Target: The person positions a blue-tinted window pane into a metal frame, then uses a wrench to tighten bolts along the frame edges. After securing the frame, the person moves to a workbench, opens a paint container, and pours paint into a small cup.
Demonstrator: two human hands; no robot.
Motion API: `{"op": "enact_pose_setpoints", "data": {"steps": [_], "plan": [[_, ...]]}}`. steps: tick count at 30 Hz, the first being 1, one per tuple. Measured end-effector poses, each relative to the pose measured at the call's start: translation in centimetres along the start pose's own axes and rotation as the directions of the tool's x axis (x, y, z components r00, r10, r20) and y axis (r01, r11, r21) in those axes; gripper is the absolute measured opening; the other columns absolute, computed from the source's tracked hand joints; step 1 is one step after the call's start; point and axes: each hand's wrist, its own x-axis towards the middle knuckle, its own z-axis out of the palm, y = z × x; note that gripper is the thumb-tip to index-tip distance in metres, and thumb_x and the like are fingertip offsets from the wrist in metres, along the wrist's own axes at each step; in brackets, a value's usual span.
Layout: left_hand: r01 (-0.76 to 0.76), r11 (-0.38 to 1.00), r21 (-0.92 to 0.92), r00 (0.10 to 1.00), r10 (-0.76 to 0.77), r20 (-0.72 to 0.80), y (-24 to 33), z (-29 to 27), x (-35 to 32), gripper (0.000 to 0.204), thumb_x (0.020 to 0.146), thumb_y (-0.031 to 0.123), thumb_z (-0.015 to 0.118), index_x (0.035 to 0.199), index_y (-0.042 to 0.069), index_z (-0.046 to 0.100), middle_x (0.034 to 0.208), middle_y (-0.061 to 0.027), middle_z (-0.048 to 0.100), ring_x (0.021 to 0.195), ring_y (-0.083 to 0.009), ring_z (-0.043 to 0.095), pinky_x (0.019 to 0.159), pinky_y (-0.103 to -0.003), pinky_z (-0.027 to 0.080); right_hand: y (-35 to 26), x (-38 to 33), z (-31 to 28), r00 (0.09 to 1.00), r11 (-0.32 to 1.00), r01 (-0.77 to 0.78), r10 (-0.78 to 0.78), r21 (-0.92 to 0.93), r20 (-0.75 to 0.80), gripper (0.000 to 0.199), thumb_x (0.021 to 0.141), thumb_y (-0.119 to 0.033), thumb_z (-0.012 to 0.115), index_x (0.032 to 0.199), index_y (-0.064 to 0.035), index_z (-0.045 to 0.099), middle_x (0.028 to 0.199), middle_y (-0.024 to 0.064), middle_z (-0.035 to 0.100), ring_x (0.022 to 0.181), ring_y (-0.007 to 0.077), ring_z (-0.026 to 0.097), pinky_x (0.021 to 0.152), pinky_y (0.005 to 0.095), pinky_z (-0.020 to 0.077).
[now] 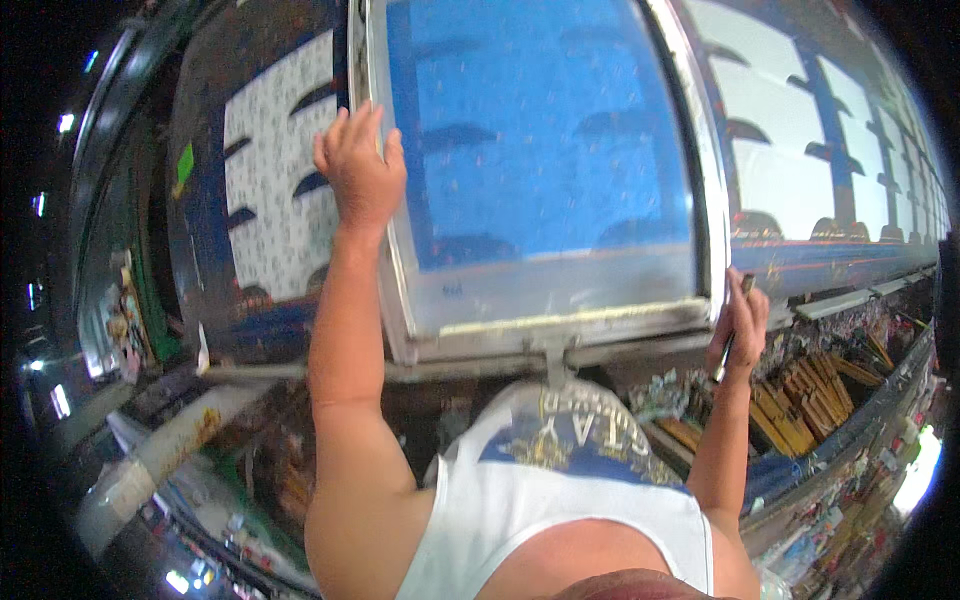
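Two bare hands work at a large printing screen frame (560, 320) that lies flat on a long print surface (800, 270). The frame is a pale metal rectangle with blue mesh (540, 130) stretched inside it. Its long axis runs away from the person, from the near rail at the waist toward the far end of the surface.

The left hand (360, 165) rests on the frame's left rail, palm down, fingers spread flat over the rail's top edge. This grip is wide and open; nothing is enclosed in it.

The right hand (740, 325) sits at the frame's near right corner. Its grip is narrow, closed around a thin dark tool (733, 335). The tool stands nearly upright in the picture, one end showing above the fingers against the frame's right rail, the other below the palm.

Printed fabric (275, 170), white with dark curved marks, lies on the surface left of the frame. More white printed panels (790, 130) continue along the surface to the right. A stack of wooden sticks (810, 395) lies below the surface edge, beside the right forearm.
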Motion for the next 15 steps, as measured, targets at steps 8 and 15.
{"op": "enact_pose_setpoints", "data": {"steps": [8,15], "plan": [[0.162,0.987,-0.003,0.985,-0.162,0.054,0.7,-6.3,-13.1,0.037,0.093,0.021,0.079,0.129,0.014,0.08,0.139,-0.0075,0.07,0.127,-0.0306,0.059,0.115,-0.052,0.035,-1.8,-0.9,0.6,0.998,0.996,0.067,-0.065,-0.052,0.026,0.058,0.083,0.019,0.068,0.137,-0.0007,0.075,0.132,0.0145,0.076,0.117,0.0308,0.07,0.103,0.0407,0.0549],[0.357,0.923,-0.142,0.931,-0.338,0.14,1.8,-7.8,-18.0,0.039,0.093,0.017,0.08,0.131,0.013,0.079,0.138,-0.0093,0.067,0.123,-0.0305,0.062,0.109,-0.05,0.041,-4.0,-1.0,2.0,0.984,0.99,0.144,-0.143,0.006,0.102,0.055,0.084,0.013,0.072,0.137,-0.0016,0.075,0.135,0.0139,0.075,0.12,0.0323,0.07,0.105,0.0423,0.0549]]}}
